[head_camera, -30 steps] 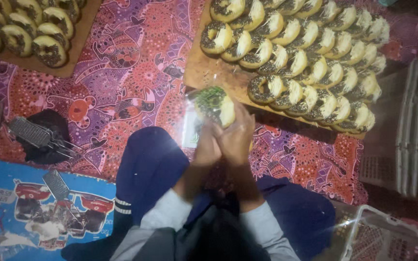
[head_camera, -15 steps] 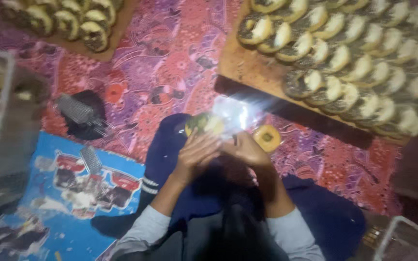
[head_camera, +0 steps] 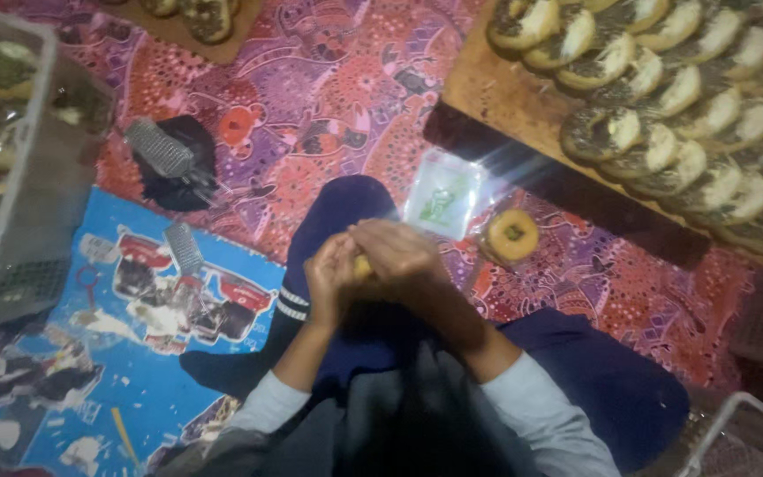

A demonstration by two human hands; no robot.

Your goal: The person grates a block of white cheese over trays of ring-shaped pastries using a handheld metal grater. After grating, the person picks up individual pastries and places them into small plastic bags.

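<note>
My left hand (head_camera: pixel 330 281) and my right hand (head_camera: pixel 399 256) are pressed together above my knee, closed around a small yellowish bread piece (head_camera: pixel 362 266) that shows only between the fingers. Just beyond them a clear plastic bag with a green print (head_camera: pixel 444 204) lies on the patterned cloth. To its right sits a round bun with a dark centre (head_camera: pixel 511 235) inside a clear wrapper. A wooden board (head_camera: pixel 505 97) at the upper right carries rows of several topped buns (head_camera: pixel 664 97).
A wire basket (head_camera: pixel 19 177) with wrapped buns stands at the left edge. A black cloth with a metal grater-like tool (head_camera: pixel 174 159) lies on the red patterned cloth (head_camera: pixel 311 88). A blue printed mat (head_camera: pixel 134 353) covers the floor lower left. Another basket rim (head_camera: pixel 735 433) sits lower right.
The view has swung left and down. The bag that was held up by both hands now lies on the cloth, and my hands have dropped closer to my knee, closed on a bread piece.
</note>
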